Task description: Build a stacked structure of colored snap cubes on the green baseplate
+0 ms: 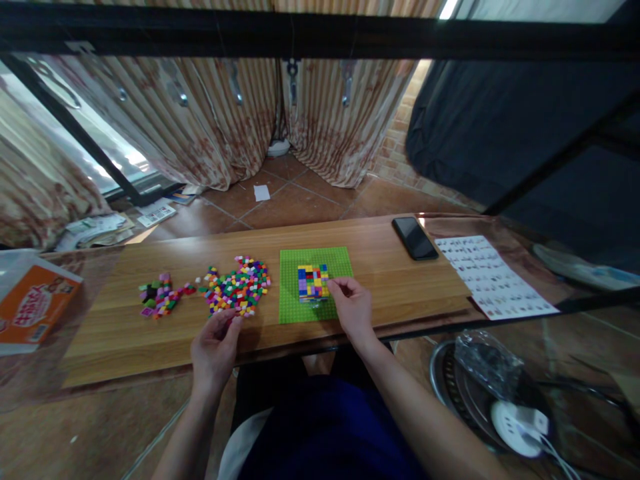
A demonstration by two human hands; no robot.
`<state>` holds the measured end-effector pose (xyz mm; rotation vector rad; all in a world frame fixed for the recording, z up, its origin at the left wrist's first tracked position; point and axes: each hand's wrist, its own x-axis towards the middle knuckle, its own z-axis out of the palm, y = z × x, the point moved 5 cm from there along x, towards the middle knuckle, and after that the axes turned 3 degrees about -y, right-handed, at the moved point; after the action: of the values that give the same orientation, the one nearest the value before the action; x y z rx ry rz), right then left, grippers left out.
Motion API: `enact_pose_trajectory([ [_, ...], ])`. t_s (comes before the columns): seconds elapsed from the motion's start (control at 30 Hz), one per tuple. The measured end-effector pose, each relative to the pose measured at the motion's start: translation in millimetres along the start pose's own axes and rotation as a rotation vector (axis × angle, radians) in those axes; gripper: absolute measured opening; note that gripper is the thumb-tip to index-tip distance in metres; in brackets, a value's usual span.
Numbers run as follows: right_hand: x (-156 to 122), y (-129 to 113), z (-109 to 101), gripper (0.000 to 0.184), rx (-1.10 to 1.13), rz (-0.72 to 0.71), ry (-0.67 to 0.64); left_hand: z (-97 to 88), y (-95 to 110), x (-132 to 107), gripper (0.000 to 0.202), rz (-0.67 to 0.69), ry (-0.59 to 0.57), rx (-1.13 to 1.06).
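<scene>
A block of colourful toy bricks (306,289) stands on the green baseplate (289,311) in the middle of the wooden board. At its right side is my right hand (354,308), thumb and forefinger pinched together against the block's edge; whatever lies between the tips is too small to make out. My left hand (213,347) is closed at the near edge of a heap of small loose bricks (243,287). A dark red toy brick (229,324) shows between its thumb and curled fingers. Farther left lies a smaller group of bricks (164,295), mostly pink, purple and green.
A black phone (415,238) lies at the board's back right, beside a printed sheet (493,277). An orange and white box (37,303) stands off the left end. Below right are a round stool (465,400) and a white power strip (517,427). A dark bar (320,33) crosses overhead.
</scene>
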<state>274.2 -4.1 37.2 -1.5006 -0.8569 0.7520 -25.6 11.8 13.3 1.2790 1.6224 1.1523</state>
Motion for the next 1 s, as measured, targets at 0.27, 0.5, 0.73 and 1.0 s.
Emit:
enact_pose_trajectory([
  [0.27, 5, 1, 6, 0.021, 0.066, 0.079, 0.026, 0.8, -2, 1, 0.036, 0.025, -0.017, 0.012],
  [0.5, 9, -2, 8, 0.021, 0.045, 0.111, 0.042, 1.2, 11, -4, 0.031, 0.008, -0.019, 0.028],
  [0.73, 8, 0, 7, 0.027, 0.129, 0.135, -0.007, 15.0, 24, -21, 0.041, -0.129, -0.078, -0.200],
  [1.0, -26, -27, -1, 0.030, 0.201, 0.026, -0.045, 44.6, 50, -57, 0.021, -0.464, -0.293, -0.662],
])
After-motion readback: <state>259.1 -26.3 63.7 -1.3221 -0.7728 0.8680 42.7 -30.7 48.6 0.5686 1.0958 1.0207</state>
